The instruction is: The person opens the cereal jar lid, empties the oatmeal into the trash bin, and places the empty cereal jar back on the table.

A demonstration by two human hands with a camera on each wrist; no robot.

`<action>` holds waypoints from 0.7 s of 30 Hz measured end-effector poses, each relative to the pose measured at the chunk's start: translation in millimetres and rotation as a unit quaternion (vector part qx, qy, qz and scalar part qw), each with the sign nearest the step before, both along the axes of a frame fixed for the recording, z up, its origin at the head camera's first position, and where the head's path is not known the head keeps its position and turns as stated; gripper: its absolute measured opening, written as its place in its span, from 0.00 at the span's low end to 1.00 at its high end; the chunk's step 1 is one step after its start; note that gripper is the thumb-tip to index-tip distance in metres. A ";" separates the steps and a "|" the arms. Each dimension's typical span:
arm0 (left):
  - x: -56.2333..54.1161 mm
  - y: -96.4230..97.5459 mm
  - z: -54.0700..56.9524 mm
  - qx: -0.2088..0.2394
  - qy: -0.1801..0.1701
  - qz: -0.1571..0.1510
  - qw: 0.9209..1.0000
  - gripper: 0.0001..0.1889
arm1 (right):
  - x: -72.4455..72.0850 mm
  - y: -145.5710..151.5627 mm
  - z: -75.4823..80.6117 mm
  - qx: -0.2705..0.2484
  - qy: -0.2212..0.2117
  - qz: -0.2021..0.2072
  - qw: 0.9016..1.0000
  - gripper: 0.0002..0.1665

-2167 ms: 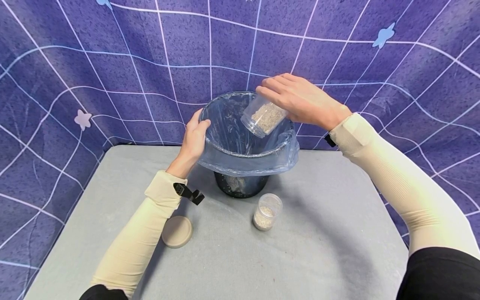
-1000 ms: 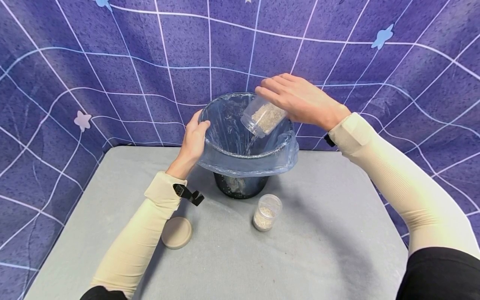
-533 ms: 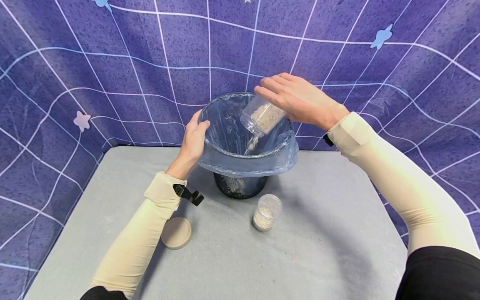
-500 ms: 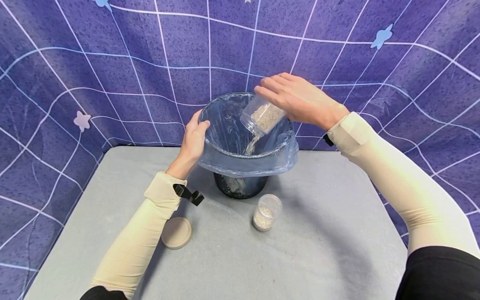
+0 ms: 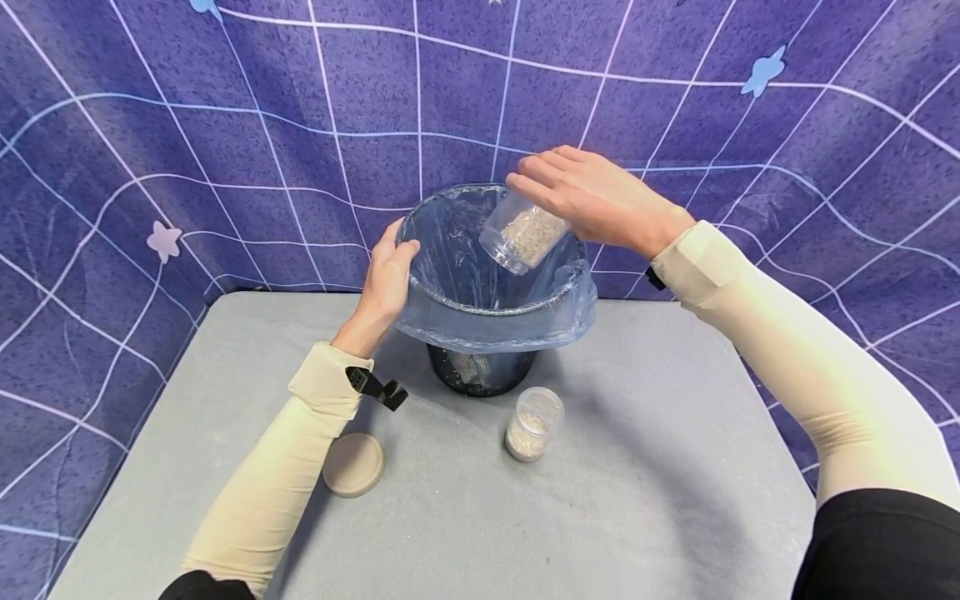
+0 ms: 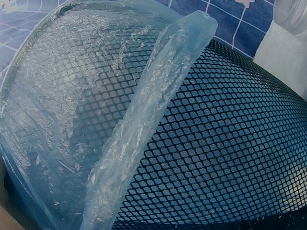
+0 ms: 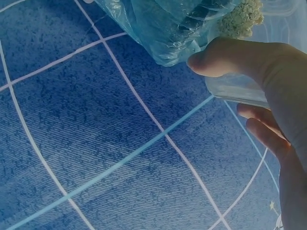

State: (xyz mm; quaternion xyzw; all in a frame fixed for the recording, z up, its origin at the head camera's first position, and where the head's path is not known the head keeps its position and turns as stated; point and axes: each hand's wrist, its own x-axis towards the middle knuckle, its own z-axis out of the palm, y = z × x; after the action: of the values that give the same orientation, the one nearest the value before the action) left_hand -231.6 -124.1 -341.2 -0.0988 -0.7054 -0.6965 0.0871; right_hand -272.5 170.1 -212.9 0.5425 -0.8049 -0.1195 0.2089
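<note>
My right hand [image 5: 592, 200] grips a clear plastic jar [image 5: 525, 235], tilted mouth-down over the bin's opening. Pale beige flakes [image 7: 241, 20] fill part of that jar. A black mesh wastebasket [image 5: 480, 371] stands on the table, lined with a blue plastic bag [image 5: 495, 329] folded over its rim. On the bin's left side my left hand [image 5: 386, 279] holds the lined rim, thumb at the inside edge and fingers outside. In the left wrist view the mesh wall [image 6: 216, 129] and folded liner [image 6: 129, 139] take up most of the picture.
A second clear jar [image 5: 534, 423], with some pale flakes at its bottom, stands upright in front of the bin. To its left a round beige lid [image 5: 354, 465] lies on the grey table [image 5: 637, 517]. A purple grid-patterned curtain [image 5: 300, 150] hangs behind.
A stream of flakes fell from the tilted jar into the bin about a second to half a second ago; none shows falling now. Both hands stay nearly in place.
</note>
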 end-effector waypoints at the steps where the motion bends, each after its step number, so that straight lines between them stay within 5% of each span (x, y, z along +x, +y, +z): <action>1: 0.2 -0.1 0.1 -0.002 0.000 0.000 1.000 0.29 | 0.3 -0.6 0.4 0.004 0.001 -0.002 1.000 0.39; 21: -0.1 0.6 0.2 -0.002 0.001 0.002 1.000 0.29 | -0.8 -1.9 3.6 0.000 0.014 0.001 1.000 0.39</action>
State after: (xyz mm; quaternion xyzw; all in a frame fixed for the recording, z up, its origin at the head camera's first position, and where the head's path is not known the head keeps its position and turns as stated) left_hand -231.7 -123.5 -340.9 -0.0984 -0.7071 -0.6945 0.0892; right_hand -273.4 168.2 -209.4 0.5419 -0.8012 -0.1269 0.2200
